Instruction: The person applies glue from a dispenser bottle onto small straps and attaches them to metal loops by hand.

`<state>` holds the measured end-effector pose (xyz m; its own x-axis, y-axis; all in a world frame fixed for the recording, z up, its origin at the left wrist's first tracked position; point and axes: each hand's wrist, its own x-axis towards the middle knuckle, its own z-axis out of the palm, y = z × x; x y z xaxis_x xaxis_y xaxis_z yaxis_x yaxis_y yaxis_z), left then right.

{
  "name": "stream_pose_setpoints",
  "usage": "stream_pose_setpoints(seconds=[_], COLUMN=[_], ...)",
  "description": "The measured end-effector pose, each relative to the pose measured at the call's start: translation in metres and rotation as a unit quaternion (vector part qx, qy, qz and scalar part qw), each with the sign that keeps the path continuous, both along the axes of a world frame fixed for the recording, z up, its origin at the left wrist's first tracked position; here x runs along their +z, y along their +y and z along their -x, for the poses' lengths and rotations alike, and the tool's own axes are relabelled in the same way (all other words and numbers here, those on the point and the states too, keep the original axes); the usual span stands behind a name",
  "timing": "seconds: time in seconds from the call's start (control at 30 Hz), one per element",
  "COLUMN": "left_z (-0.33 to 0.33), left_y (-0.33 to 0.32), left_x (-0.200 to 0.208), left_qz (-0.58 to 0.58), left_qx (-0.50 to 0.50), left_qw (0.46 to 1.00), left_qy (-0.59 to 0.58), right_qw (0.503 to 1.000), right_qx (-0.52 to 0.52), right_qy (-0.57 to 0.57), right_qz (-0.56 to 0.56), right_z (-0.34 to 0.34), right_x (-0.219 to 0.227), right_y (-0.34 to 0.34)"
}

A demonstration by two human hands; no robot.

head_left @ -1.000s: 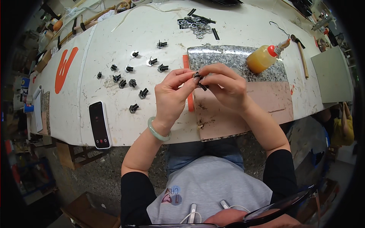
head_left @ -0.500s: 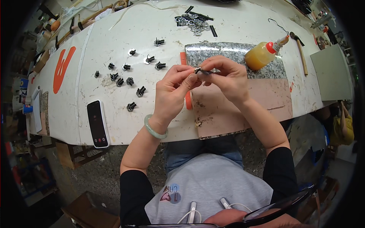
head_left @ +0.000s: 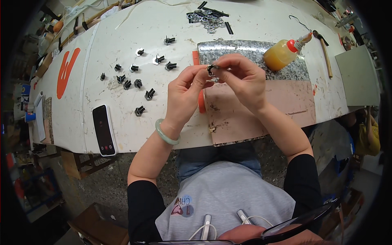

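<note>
Above the near-left edge of the granite slab point(head_left: 286, 72), both hands meet at a small silver metal fitting with a black strip point(head_left: 211, 70). My left hand point(head_left: 183, 94), with a pale green bangle on the wrist, pinches it from the left between thumb and fingers. From the right, my right hand point(head_left: 247, 83) pinches the black strip, thumb and forefinger together. Fingertips cover much of the piece, so its exact shape is hidden. To the left, several similar metal pieces with black strips point(head_left: 150, 94) lie scattered on the white table point(head_left: 122, 134).
At the back lies a heap of silver metal fittings point(head_left: 210, 22) beside loose black strips point(head_left: 229, 28). A bottle of amber liquid point(head_left: 279, 56) stands on the slab, near a hammer point(head_left: 328, 61). A pinkish board point(head_left: 261, 112) covers the slab's front. A phone point(head_left: 104, 130) lies front left.
The black strip, earlier stretched to the right between my fingers, now looks curled up around the metal fitting. Both hands stay nearly in place; the whole view has shifted slightly.
</note>
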<state>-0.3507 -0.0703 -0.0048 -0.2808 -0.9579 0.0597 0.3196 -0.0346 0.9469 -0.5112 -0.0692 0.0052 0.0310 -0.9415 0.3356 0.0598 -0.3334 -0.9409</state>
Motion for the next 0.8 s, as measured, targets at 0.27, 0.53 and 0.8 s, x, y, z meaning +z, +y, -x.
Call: stream_pose_setpoints(seconds=[0.27, 0.53, 0.8], left_z=[-0.002, 0.002, 0.003], left_y=[-0.003, 0.004, -0.002], left_x=[-0.001, 0.006, 0.001], left_qz=[0.183, 0.123, 0.029], left_qx=[0.012, 0.093, 0.072], left_qw=[0.98, 0.982, 0.996], left_qy=[-0.075, -0.106, -0.033], right_qw=[0.994, 0.998, 0.984], right_qx=[0.06, 0.013, 0.041], right_qy=[-0.048, 0.004, -0.118], right_qz=[-0.072, -0.058, -0.128], right_z=[0.003, 0.004, 0.002], right_x=[0.002, -0.003, 0.001], right_y=[-0.004, -0.006, -0.011])
